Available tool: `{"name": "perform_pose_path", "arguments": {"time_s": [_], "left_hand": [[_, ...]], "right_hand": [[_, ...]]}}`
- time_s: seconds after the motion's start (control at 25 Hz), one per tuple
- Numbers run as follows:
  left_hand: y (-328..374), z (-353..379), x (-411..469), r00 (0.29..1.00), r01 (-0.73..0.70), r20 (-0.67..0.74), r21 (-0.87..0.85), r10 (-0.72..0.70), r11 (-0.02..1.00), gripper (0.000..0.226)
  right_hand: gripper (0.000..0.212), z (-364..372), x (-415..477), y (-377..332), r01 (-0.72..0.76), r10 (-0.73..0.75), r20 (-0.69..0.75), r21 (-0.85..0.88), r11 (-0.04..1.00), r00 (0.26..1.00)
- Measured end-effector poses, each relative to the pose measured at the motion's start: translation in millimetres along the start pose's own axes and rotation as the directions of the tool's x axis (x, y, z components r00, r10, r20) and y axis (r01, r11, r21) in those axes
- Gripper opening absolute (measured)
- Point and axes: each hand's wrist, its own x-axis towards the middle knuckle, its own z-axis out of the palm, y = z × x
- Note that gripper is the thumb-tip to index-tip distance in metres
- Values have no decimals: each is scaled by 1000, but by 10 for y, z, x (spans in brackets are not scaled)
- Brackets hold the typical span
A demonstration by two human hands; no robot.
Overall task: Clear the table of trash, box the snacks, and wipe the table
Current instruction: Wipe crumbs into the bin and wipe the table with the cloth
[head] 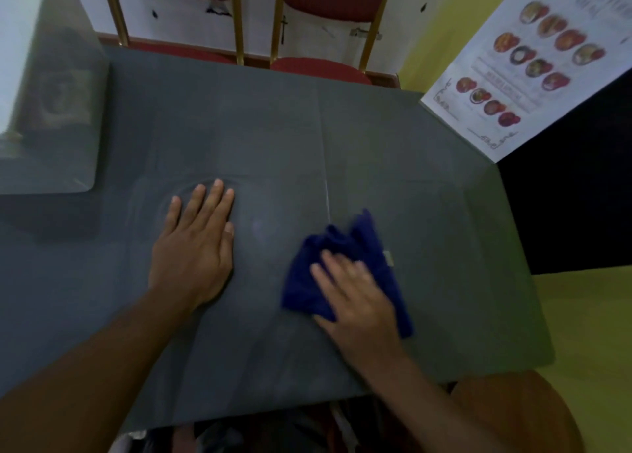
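Observation:
A dark grey table (273,128) fills the view. My right hand (355,298) presses down on a crumpled dark blue cloth (362,247) lying on the table right of centre; the hand is blurred with motion. My left hand (195,244) lies flat on the tabletop left of centre, fingers together and stretched out, holding nothing. No trash or snacks show on the table surface.
A translucent plastic box (54,117) stands at the table's far left. Two red chairs (321,66) with gold frames stand behind the far edge. A food poster (526,63) hangs on the wall at right. A yellow floor (588,333) lies beyond the right edge.

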Motion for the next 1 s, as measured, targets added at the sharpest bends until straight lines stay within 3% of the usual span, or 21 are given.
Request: {"name": "perform_pose_path", "arguments": {"time_s": [0.08, 0.16, 0.24, 0.32, 0.4, 0.52, 0.6, 0.76, 1.0], "left_hand": [[-26, -50, 4, 1000, -27, 4, 5, 27, 1000, 55], [-109, -97, 13, 996, -82, 26, 27, 82, 996, 55], [-170, -126, 6, 993, -112, 35, 39, 111, 993, 55], [-183, -122, -21, 993, -116, 39, 42, 115, 992, 55], [-184, -105, -28, 991, -131, 45, 40, 129, 991, 55], [-225, -74, -12, 990, -130, 59, 17, 129, 991, 55], [-261, -60, 2, 989, -134, 58, -8, 135, 991, 55], [-278, -44, 5, 985, -154, 77, -12, 154, 988, 56], [-262, -158, 76, 969, -121, 209, -48, 128, 992, 58]], "right_hand": [[59, -120, 0, 622, -133, 129, -38, -166, 977, 991], [60, -241, 282, 1037, -392, 394, -30, -201, 898, 918], [57, -300, 667, 1151, -595, 595, -26, -67, 801, 804], [55, -283, 1056, 1088, -655, 660, -48, 87, 751, 750], [55, -229, 1409, 795, -601, 612, -64, 128, 789, 789], [58, -55, 1549, -50, -355, 361, -14, 156, 922, 932], [63, 82, 1212, -600, -201, 207, -19, 177, 964, 978], [61, 277, 98, -1108, -20, 25, -18, 236, 972, 1000], [68, 275, -705, -1052, 151, -159, 11, 243, 958, 987]]}}
